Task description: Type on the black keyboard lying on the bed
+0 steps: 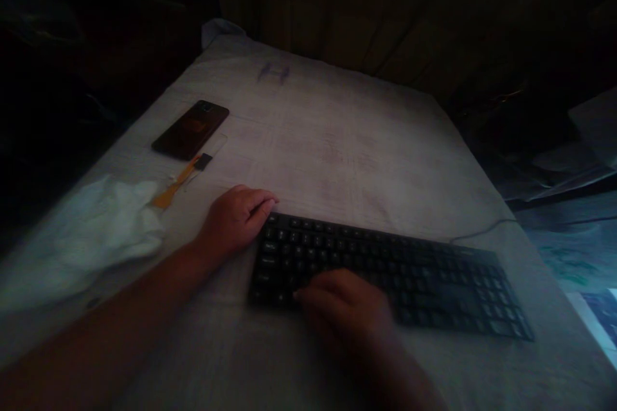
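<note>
A black keyboard (414, 270) lies at a slant on the pale cloth-covered table (328, 135). At its far left corner is my left hand (238, 215), with the fingers closed together and thumb and fingertips against the corner. My right hand (344, 302) is over the lower left keys, palm down and fingers bent together, the fingertips by the bottom row. Whatever those fingers hold, if anything, is hidden beneath them. The picture is dim and slightly blurred.
A dark smartphone (191, 130) lies face down at the far left. Near it is a yellow-handled tool (176, 186) with a dark head, perhaps a brush. A crumpled white cloth (106, 225) sits beside my left forearm. The keyboard's cable (482, 229) runs off to the right.
</note>
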Demonstrator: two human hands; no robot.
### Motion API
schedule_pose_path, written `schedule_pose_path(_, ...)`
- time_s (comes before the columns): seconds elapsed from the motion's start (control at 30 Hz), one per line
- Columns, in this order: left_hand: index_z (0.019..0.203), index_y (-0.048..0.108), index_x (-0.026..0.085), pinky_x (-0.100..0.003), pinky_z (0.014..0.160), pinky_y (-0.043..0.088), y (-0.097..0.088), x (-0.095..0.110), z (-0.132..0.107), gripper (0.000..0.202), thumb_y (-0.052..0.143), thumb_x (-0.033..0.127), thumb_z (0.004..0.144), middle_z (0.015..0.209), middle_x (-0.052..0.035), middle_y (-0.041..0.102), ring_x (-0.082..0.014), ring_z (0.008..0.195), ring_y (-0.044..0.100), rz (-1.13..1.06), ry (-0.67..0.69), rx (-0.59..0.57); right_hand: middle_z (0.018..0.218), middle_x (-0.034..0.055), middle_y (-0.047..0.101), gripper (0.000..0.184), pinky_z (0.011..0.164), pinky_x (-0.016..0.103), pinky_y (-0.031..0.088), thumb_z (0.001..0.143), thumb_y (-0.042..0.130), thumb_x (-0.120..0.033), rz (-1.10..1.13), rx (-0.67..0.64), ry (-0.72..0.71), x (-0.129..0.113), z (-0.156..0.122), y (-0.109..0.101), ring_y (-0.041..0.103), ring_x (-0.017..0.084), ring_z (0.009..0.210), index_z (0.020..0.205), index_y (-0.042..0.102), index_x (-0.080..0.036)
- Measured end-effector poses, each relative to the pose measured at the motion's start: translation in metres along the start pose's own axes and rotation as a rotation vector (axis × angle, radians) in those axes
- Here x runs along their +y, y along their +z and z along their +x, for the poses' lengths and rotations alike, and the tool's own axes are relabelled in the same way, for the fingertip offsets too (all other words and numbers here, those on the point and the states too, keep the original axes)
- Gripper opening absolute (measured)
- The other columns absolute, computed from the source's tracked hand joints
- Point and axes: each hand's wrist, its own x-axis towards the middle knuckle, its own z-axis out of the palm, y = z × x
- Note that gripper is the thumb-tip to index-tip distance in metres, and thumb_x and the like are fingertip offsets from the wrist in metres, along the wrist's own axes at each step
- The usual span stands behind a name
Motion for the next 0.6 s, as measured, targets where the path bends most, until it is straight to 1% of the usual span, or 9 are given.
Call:
schedule_pose_path(0.1, 0.095, 0.071, 0.019, -0.037, 0.075, 0.048, 0.0005, -0.0006, 0.0001, 0.034, 0.042, 0.037, 0.093, 0.086, -0.0063, 0.073, -0.0224, 0.081, 0.063, -0.006, 0.026, 0.008, 0.077, 0.0036, 0.066, 0.022, 0.055, 0.026, 0.041, 0.092, 0.051, -0.016, -0.047, -0.008, -0.004, -0.001, -0.0005, 0.0012, 0.057, 0.014, 0.064, 0.083, 0.07, -0.021)
schedule_pose_path(0.23, 0.096, 0.071, 0.02, -0.037, 0.075, 0.048, 0.0009, -0.0014, 0.0, 0.032, 0.043, 0.036, 0.092, 0.087, -0.0063, 0.073, -0.0224, 0.082, 0.063, -0.012, 0.023, 0.006, 0.074, 0.0024, 0.064, 0.023, 0.055, 0.026, 0.04, 0.093, 0.049, -0.018, -0.082, -0.025, -0.003, -0.0023, -0.0018, 0.0004, 0.055, 0.014, 0.062, 0.082, 0.07, -0.021)
schedule_pose_path(0.43, 0.095, 0.07, 0.019, -0.037, 0.076, 0.048, 0.001, -0.0015, -0.0003, 0.032, 0.043, 0.035, 0.092, 0.087, -0.0069, 0.073, -0.0227, 0.082, 0.063, -0.013, 0.023, 0.005, 0.073, 0.0013, 0.063, 0.023, 0.055, 0.026, 0.04, 0.092, 0.049, -0.016, -0.035, -0.077, -0.017, -0.0014, -0.0042, -0.0025, 0.055, 0.013, 0.061, 0.081, 0.069, -0.022)
schedule_pose_path(0.5, 0.095, 0.07, 0.019, -0.037, 0.075, 0.048, 0.0009, -0.0014, -0.0004, 0.031, 0.044, 0.034, 0.092, 0.087, -0.0065, 0.073, -0.0226, 0.083, 0.063, -0.013, 0.028, 0.006, 0.074, 0.001, 0.064, 0.022, 0.055, 0.025, 0.04, 0.092, 0.051, -0.016, -0.01, -0.041, -0.021, -0.0009, -0.0042, -0.0022, 0.055, 0.013, 0.062, 0.083, 0.07, -0.022)
schedule_pose_path(0.6, 0.095, 0.07, 0.019, -0.036, 0.074, 0.047, 0.0004, -0.0008, -0.0003, 0.03, 0.044, 0.033, 0.093, 0.086, -0.0055, 0.073, -0.0216, 0.081, 0.063, -0.016, 0.047, 0.013, 0.074, 0.0009, 0.064, 0.022, 0.055, 0.024, 0.041, 0.092, 0.051, -0.017, -0.018, 0.053, -0.014, 0.0001, -0.0032, 0.0008, 0.056, 0.012, 0.062, 0.086, 0.071, -0.022)
